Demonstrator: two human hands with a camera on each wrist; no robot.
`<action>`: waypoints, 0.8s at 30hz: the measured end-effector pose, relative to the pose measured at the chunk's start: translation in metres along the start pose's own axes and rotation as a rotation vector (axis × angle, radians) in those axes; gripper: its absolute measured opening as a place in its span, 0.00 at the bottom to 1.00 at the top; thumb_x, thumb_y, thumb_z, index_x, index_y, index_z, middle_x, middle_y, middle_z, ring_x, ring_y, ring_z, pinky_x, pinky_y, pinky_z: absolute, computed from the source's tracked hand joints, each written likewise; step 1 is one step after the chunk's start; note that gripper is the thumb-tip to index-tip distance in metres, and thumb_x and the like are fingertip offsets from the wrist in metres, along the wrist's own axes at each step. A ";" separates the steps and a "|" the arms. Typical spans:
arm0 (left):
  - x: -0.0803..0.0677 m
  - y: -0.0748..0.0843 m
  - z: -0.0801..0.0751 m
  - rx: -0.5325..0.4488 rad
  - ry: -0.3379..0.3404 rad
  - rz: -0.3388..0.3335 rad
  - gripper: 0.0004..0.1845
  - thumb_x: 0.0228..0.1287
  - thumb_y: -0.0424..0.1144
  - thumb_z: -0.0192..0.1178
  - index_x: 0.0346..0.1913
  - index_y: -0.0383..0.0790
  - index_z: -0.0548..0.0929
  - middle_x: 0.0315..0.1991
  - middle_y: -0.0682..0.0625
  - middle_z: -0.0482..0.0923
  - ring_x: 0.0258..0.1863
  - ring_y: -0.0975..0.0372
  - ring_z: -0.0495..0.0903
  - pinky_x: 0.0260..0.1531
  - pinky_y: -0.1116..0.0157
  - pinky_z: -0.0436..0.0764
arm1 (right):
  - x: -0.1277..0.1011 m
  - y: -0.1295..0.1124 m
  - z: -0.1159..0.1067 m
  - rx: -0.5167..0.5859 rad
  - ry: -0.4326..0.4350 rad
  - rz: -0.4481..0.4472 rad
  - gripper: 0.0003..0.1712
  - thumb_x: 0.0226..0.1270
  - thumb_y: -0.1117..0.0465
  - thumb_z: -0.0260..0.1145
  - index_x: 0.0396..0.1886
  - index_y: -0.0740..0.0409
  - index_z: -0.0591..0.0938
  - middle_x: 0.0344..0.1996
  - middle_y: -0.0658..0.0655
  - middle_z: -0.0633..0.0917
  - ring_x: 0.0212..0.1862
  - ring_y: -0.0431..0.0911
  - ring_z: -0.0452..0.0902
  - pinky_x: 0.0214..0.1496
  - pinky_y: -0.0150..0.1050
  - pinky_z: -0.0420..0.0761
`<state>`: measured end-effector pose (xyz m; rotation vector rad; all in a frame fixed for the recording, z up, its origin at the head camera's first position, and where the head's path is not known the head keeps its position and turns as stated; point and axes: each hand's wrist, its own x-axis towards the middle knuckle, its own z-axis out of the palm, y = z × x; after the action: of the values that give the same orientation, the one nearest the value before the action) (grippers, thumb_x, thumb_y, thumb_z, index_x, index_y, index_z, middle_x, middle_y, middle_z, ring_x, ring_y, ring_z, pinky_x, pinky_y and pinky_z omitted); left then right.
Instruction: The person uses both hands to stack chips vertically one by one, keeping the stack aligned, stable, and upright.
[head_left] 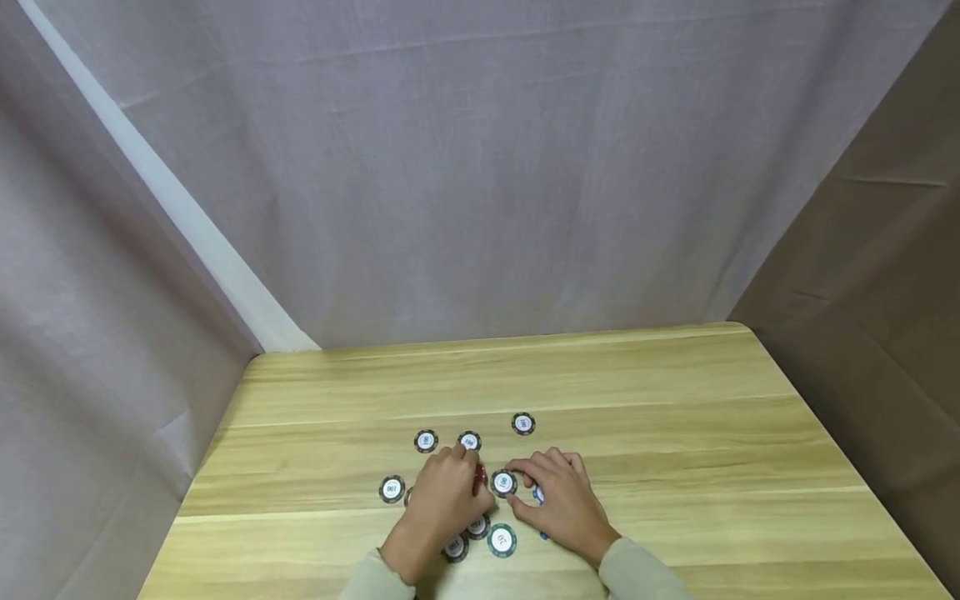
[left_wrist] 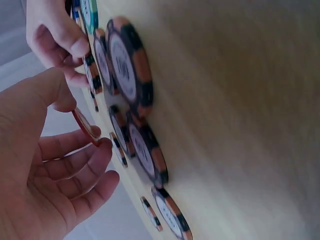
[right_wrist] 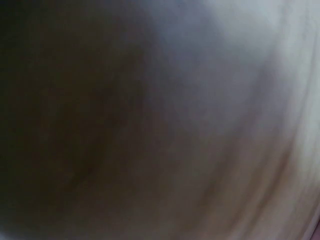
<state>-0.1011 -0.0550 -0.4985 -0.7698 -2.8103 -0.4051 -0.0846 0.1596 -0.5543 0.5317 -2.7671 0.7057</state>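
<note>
Several poker chips lie scattered on a light wooden table (head_left: 675,467). My left hand (head_left: 450,492) pinches a red chip (left_wrist: 86,124) on edge between thumb and fingers (left_wrist: 95,152); the head view shows that red chip (head_left: 480,477) at the hand's right side. My right hand (head_left: 558,496) lies just to the right, its thumb and forefinger curled round a black chip (head_left: 503,482) on the table. In the left wrist view the right hand (left_wrist: 55,35) sits at the top left, fingertips against the chips. The right wrist view is a dark blur.
Black chips lie ahead of the hands (head_left: 522,423), (head_left: 426,441), (head_left: 469,441) and to the left (head_left: 392,489). A green chip (head_left: 501,540) and two black ones (head_left: 455,547) lie near my wrists. Grey cloth (head_left: 480,167) hangs behind and beside the table.
</note>
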 end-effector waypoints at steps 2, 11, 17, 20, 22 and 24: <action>0.001 0.003 0.002 -0.015 -0.003 0.024 0.07 0.47 0.39 0.67 0.29 0.43 0.80 0.27 0.54 0.74 0.24 0.64 0.69 0.28 0.67 0.77 | 0.000 0.000 0.000 -0.003 -0.003 0.001 0.23 0.60 0.41 0.77 0.55 0.36 0.87 0.29 0.32 0.71 0.39 0.33 0.63 0.52 0.39 0.63; 0.005 0.011 0.009 -0.045 -0.057 0.069 0.11 0.51 0.40 0.69 0.38 0.39 0.85 0.33 0.52 0.78 0.31 0.63 0.75 0.33 0.66 0.82 | 0.001 0.001 0.001 0.008 0.000 -0.004 0.24 0.58 0.42 0.78 0.54 0.38 0.88 0.28 0.31 0.71 0.39 0.32 0.62 0.51 0.39 0.63; 0.009 0.015 0.011 -0.112 -0.091 0.029 0.10 0.53 0.40 0.70 0.38 0.42 0.84 0.29 0.56 0.72 0.28 0.66 0.70 0.27 0.71 0.74 | 0.001 0.000 0.000 0.010 -0.030 0.017 0.24 0.59 0.40 0.77 0.54 0.39 0.88 0.29 0.30 0.71 0.39 0.32 0.63 0.54 0.42 0.65; 0.010 0.016 0.011 -0.130 -0.100 0.015 0.11 0.52 0.39 0.70 0.38 0.42 0.84 0.28 0.57 0.71 0.28 0.67 0.69 0.26 0.71 0.73 | 0.001 0.001 -0.001 0.019 -0.036 0.028 0.24 0.58 0.40 0.78 0.54 0.39 0.88 0.29 0.29 0.72 0.40 0.32 0.64 0.56 0.42 0.65; 0.011 0.017 0.011 -0.126 -0.105 0.012 0.11 0.53 0.39 0.70 0.39 0.42 0.85 0.29 0.57 0.72 0.28 0.67 0.70 0.26 0.71 0.73 | 0.001 0.000 -0.001 0.021 -0.033 0.031 0.24 0.58 0.41 0.78 0.53 0.40 0.88 0.29 0.29 0.72 0.40 0.32 0.64 0.55 0.42 0.65; 0.011 0.018 0.011 -0.126 -0.099 0.018 0.10 0.54 0.38 0.71 0.39 0.41 0.85 0.29 0.56 0.72 0.27 0.67 0.70 0.26 0.70 0.73 | 0.001 0.000 -0.002 0.022 -0.029 0.032 0.24 0.57 0.41 0.79 0.53 0.40 0.88 0.29 0.29 0.72 0.40 0.33 0.64 0.55 0.42 0.65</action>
<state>-0.1027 -0.0317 -0.5019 -0.8627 -2.8889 -0.5601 -0.0854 0.1603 -0.5526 0.5064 -2.8035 0.7421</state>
